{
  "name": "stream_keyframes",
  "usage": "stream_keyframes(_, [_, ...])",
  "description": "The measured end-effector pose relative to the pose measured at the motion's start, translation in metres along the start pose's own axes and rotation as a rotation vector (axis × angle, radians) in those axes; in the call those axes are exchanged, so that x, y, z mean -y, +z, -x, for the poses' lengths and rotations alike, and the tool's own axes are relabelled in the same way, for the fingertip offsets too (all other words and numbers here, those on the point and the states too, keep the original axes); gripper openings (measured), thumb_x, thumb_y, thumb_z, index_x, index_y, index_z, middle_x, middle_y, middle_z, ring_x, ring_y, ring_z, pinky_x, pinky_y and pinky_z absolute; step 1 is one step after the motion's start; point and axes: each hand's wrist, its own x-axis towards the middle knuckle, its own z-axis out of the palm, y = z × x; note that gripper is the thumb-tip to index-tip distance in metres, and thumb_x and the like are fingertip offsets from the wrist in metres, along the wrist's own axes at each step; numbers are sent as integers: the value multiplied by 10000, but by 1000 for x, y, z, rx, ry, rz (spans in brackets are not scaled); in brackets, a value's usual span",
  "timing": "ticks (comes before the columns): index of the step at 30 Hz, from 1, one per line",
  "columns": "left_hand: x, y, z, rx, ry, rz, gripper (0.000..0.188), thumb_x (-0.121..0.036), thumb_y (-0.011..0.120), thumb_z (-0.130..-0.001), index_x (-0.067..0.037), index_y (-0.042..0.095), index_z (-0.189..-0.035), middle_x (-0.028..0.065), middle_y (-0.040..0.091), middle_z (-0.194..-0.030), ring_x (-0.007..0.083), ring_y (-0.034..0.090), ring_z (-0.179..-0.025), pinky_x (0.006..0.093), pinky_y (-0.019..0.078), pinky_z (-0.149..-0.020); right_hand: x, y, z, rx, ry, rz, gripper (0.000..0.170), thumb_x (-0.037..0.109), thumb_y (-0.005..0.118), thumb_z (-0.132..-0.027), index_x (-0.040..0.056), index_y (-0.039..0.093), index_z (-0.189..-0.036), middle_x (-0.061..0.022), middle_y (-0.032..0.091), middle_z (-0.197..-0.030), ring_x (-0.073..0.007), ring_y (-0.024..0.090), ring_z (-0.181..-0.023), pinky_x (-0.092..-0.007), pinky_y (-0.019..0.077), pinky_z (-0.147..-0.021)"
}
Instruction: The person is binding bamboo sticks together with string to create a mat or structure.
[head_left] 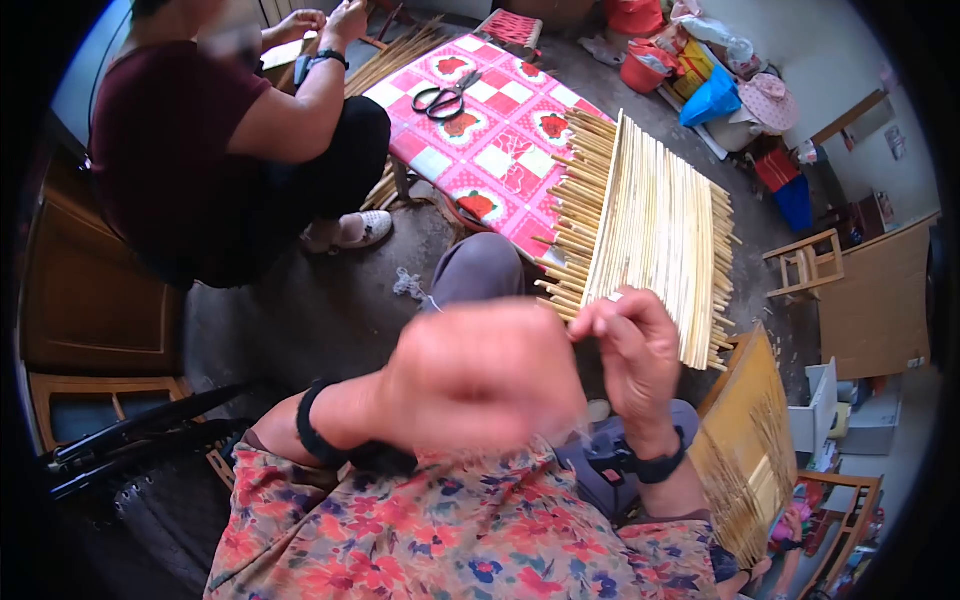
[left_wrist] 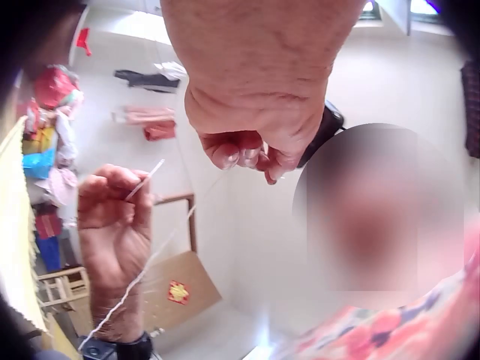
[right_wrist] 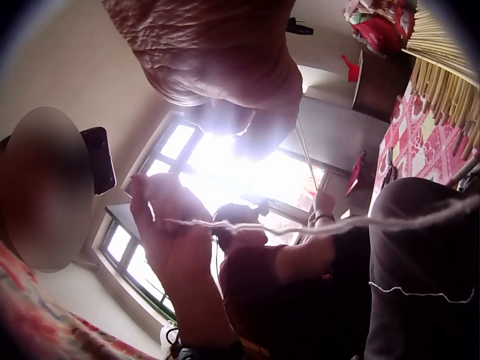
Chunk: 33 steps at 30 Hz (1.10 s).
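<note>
My left hand (head_left: 480, 375), blurred and raised close to the head camera, pinches a white string (left_wrist: 135, 283) between thumb and fingers. In the right wrist view the string (right_wrist: 315, 226) runs from this hand across to the frame's edge. My right hand (head_left: 640, 350) is raised beside it, near the lower edge of a mat of pale stalks (head_left: 655, 225). Between its thumb and fingers it pinches a thin, straight white piece (left_wrist: 150, 178), which shows in the left wrist view; I cannot tell whether it is a needle or a string end.
The stalk mat lies over a table with a pink rose-patterned cloth (head_left: 500, 165). Black scissors (head_left: 445, 97) rest on the cloth. Another person (head_left: 200, 150) sits at the left. A wooden board (head_left: 745, 430) with loose stalks stands at the right. Bags and buckets (head_left: 650, 70) line the far wall.
</note>
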Motion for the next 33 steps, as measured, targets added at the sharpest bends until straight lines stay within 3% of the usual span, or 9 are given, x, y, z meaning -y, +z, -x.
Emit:
stream_keyframes(2, [-26, 17, -21, 155, 231, 253, 197, -38, 468, -791, -24, 552, -612, 114, 520, -625, 231, 472, -458, 318, 364, -396, 18, 4, 7, 74, -115, -5, 46, -1, 524, -803, -3, 495, -839, -96, 526, -751, -218, 570, -742, -323, 468, -687])
stream_keyframes(4, [-46, 11, -40, 390, 143, 412, 245, -184, 445, -819, 55, 500, -824, 163, 494, -710, 314, 475, -541, 324, 382, -461, 32, 9, 15, 141, -161, -15, 61, 22, 544, -799, -4, 493, -819, -83, 493, -740, -239, 568, -738, -334, 473, -663])
stream_keyframes(5, [-49, 55, -42, -83, 454, 291, 62, 78, 580, -630, 50, 570, -575, 136, 501, -541, 140, 406, -352, 222, 252, -329, 37, 10, 18, 168, -174, -21, 84, 28, 568, -788, -5, 497, -817, -86, 498, -751, -236, 566, -733, -332, 476, -649])
stream_keyframes(9, [-42, 75, -60, -237, 752, 332, 81, 79, 562, -605, 22, 559, -548, 107, 500, -518, 103, 333, -315, 215, 160, -330, 44, 11, 31, 200, -149, -42, 82, -9, 569, -776, -12, 503, -825, -86, 499, -746, -220, 568, -718, -329, 477, -652])
stream_keyframes(14, [-48, 40, -51, 278, 190, 330, 250, -68, 426, -854, -15, 529, -633, 105, 513, -637, 209, 475, -475, 343, 364, -396, 47, 1, 37, 163, -163, -9, 87, -27, 564, -773, -8, 498, -826, -91, 509, -750, -208, 569, -698, -320, 477, -645])
stream_keyframes(18, [5, 34, -28, 84, -203, -136, 31, -5, 557, -777, 5, 581, -796, 111, 571, -870, 179, 548, -775, 283, 440, -658, 45, -7, 34, -2, -221, -10, 76, -5, 560, -785, 5, 497, -826, -82, 528, -720, -188, 565, -670, -303, 474, -641])
stream_keyframes(20, [17, 39, -17, -61, -543, 16, 58, 10, 557, -775, 8, 576, -830, 100, 554, -986, 152, 510, -905, 250, 405, -764, 42, -7, 35, -159, -158, 81, 70, 13, 559, -792, 6, 497, -824, -73, 531, -706, -167, 564, -675, -286, 474, -647])
stream_keyframes(31, [28, 53, -29, 3, -636, 105, 90, -16, 563, -787, 16, 567, -872, 47, 546, -909, 90, 520, -794, 220, 434, -699, 31, -20, 34, -47, -44, 69, 151, 71, 608, -785, 2, 522, -888, -31, 565, -808, -103, 554, -715, -210, 448, -655])
stream_keyframes(33, [38, 55, -31, -41, -500, 27, 71, -49, 571, -795, 6, 579, -839, 20, 555, -854, 52, 507, -691, 182, 420, -582, 36, -24, 33, -19, -116, 126, 270, 117, 612, -787, -1, 505, -1005, -69, 544, -934, -127, 533, -866, -239, 424, -745])
